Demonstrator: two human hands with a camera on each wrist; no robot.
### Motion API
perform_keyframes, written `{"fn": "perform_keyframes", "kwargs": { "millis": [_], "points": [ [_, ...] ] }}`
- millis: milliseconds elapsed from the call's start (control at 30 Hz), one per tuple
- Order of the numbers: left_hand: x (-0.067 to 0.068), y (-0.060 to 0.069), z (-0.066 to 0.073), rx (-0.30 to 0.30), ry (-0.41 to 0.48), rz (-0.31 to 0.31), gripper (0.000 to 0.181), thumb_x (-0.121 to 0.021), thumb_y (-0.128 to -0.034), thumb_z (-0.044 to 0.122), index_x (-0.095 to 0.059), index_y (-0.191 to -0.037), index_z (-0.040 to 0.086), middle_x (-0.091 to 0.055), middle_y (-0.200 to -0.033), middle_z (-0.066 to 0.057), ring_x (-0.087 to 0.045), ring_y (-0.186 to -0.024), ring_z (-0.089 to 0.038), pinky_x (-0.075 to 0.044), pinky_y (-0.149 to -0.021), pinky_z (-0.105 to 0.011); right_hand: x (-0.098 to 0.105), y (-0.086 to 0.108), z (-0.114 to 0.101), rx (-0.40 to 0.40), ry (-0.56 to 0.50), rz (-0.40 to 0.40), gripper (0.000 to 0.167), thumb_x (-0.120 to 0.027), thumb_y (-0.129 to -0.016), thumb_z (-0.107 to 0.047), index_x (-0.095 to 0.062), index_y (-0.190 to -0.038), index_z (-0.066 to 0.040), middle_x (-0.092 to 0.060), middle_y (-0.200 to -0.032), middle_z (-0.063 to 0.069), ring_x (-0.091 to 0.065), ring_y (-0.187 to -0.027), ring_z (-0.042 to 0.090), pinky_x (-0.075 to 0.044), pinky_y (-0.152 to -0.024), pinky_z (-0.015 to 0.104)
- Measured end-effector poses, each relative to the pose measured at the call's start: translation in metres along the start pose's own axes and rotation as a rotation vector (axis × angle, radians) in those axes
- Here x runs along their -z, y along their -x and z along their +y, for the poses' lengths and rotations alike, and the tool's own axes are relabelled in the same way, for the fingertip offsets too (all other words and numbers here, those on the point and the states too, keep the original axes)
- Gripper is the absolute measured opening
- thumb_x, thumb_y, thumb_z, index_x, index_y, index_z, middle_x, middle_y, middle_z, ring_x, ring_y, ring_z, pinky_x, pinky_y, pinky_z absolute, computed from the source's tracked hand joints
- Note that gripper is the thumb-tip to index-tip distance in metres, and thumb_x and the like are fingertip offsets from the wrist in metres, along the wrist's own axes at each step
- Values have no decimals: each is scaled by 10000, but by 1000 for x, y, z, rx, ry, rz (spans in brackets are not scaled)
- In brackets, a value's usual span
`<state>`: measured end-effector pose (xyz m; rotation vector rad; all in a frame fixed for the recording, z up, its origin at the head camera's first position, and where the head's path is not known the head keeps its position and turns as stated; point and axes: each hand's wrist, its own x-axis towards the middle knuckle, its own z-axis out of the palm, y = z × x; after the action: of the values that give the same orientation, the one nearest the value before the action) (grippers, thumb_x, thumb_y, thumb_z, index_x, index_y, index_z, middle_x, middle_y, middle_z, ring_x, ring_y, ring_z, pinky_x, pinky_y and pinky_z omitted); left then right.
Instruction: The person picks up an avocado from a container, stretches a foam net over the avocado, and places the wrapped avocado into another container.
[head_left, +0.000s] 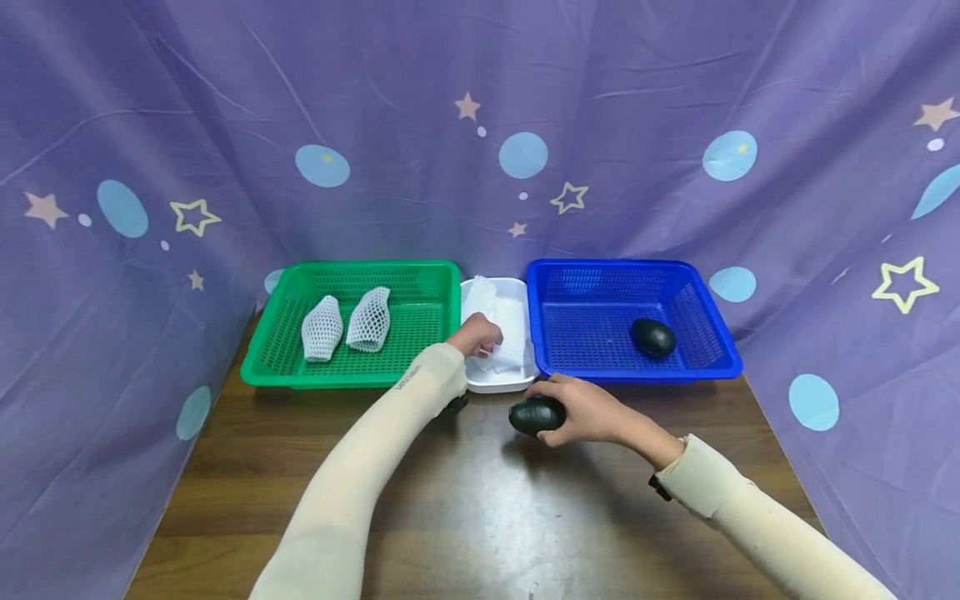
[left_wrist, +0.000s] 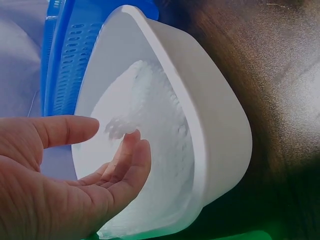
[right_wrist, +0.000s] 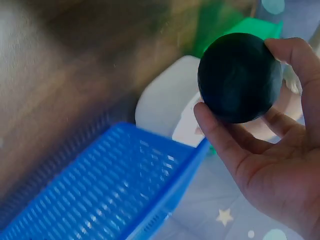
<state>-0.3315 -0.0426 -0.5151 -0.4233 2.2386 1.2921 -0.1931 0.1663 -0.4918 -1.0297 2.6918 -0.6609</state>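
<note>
My left hand [head_left: 480, 335] reaches into a white tray [head_left: 495, 386] that holds white foam net sleeves [head_left: 513, 329]. In the left wrist view its thumb and loosely bent fingers [left_wrist: 131, 167] stand apart over the white netting [left_wrist: 167, 120], with nothing plainly gripped between them. My right hand [head_left: 588, 410] grips a dark avocado [head_left: 535, 415] above the table, just in front of the tray. The right wrist view shows the avocado [right_wrist: 240, 77] end-on, held between thumb and fingers.
Left of the tray stands a green basket [head_left: 300, 381] with two bulging white foam nets [head_left: 322, 329]; their contents are unclear. On the right is a blue basket [head_left: 637, 372] with another dark avocado [head_left: 653, 337]. A purple curtain [head_left: 420, 100] hangs behind the wooden table [head_left: 465, 517].
</note>
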Motion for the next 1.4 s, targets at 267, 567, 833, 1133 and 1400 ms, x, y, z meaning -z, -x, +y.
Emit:
{"fn": "perform_keyframes", "kwargs": {
  "millis": [267,567,833,1133,1400],
  "points": [
    [-5,0,-3,-21,-20,35,357,-600,-881,-46,-492,-1221,-59,-483,-820,-62,-516,-677,-172,-600,-822,-357,-26,-3,2,16,12,-18,556,-867,-709,-329,-685,-1216,-191,-620,-990,-9,-577,-844,104,-516,-728,269],
    [-7,4,-5,-61,-21,60,401,-598,-859,-60,-502,-1248,-95,-474,-814,-60,-493,-637,-156,-576,-712,-309,-41,-5,7,9,25,-39,560,-868,-727,-325,-683,-1230,-161,-608,-977,2,-567,-836,112,-515,-711,282],
    [-10,5,-5,-80,5,63,366,-586,-848,-87,-487,-1201,-90,-430,-875,-73,-474,-659,-157,-612,-812,-366,-47,-5,11,-11,22,-47,559,-868,-749,-329,-683,-1242,-144,-622,-996,21,-581,-858,128,-525,-730,310],
    [-11,8,-2,-122,-198,121,105,-576,-822,-43,-514,-904,-18,-472,-641,-42,-465,-477,-129,-520,-534,-272,-53,-6,15,-23,18,-52,528,-865,-763,-337,-685,-1226,-157,-625,-1001,25,-586,-852,128,-532,-735,323],
    [-15,6,-1,-115,-305,142,59,-581,-803,-1,-606,-856,-7,-531,-637,-38,-548,-517,-127,-383,-416,-184,-57,-7,15,-31,15,-58,528,-870,-757,-333,-685,-1217,-153,-631,-1007,40,-602,-869,155,-543,-752,354]
  ]
}}
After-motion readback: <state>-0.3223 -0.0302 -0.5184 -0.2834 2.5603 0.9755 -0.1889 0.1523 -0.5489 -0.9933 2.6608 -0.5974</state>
